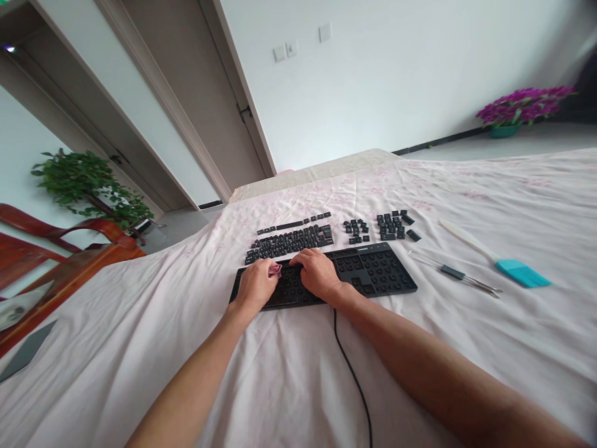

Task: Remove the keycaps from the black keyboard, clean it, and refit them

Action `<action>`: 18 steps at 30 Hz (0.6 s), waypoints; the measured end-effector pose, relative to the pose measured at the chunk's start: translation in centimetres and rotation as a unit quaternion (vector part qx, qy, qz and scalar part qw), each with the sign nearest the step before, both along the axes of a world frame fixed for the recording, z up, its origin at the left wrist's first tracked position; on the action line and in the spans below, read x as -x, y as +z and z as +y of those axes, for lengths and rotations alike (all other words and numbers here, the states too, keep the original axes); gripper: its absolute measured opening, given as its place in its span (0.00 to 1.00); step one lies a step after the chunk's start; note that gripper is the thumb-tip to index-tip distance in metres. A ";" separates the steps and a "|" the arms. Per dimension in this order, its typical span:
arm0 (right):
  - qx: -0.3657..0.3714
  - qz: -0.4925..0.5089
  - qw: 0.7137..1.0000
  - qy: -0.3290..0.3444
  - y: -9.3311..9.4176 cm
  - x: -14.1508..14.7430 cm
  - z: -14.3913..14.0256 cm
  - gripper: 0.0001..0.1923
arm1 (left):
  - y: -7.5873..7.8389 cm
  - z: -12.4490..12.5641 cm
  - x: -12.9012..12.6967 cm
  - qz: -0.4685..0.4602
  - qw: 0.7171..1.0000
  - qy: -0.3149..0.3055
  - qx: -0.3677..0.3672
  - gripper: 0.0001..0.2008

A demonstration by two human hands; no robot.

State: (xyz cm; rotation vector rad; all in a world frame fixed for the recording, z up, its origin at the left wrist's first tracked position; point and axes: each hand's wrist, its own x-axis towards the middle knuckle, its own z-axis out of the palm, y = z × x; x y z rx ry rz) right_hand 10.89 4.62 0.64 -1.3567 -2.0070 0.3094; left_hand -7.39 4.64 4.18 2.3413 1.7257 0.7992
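Pinching a small pink cloth [275,269] between its fingertips, the left hand [255,285] rests on the near-left part of a black keyboard [373,270] whose keycaps are stripped off, the frame lying flat on a pale floral sheet [140,348]. Just right of it, the right hand [318,272] presses down on the frame with fingers curled close together, holding nothing that shows. The cloth looks soft and limp, best bunched at the tips; the frame is probably light and stiff, easiest steadied flat or gripped by its long edges. Rows of loose keycaps [291,239] lie just beyond, small and likely to scatter. Farther right sit a thin metal tool [454,272] and a teal silicone brush [521,272]. Both hands cover the frame's middle, the cable [352,373] runs off the near edge, and the keycap legends are too small to read.
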 end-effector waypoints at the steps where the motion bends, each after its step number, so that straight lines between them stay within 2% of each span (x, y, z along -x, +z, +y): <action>1: -0.001 0.001 1.000 0.000 0.0 0.0 0.0 0.21 | -0.2 0.0 -0.5 -0.001 1.000 0.005 0.001 0.03; 5: 0.002 0.000 1.000 0.003 0.2 0.0 0.0 0.21 | -0.3 -0.7 -1.2 -0.009 1.000 -0.003 0.023 0.03; 8: 0.009 -0.004 1.000 0.004 0.3 0.1 0.0 0.21 | 0.0 -1.7 -1.3 0.037 0.998 -0.031 0.030 0.06; 12: 0.014 -0.010 1.000 0.003 0.4 0.0 -0.1 0.20 | 1.4 -2.4 -1.0 0.067 0.988 -0.063 0.128 0.08; 13: 0.015 -0.012 1.000 0.002 0.5 0.0 -0.1 0.20 | 1.8 -2.3 -0.9 0.055 0.986 -0.056 0.144 0.10; 15: 0.016 -0.016 1.000 0.002 0.6 0.0 -0.2 0.19 | 2.4 -1.9 -0.7 0.028 0.991 -0.017 0.130 0.12; 18: 0.016 -0.020 1.000 0.004 0.6 -0.1 -0.3 0.20 | 2.3 -1.3 -1.0 0.015 0.995 0.024 0.096 0.09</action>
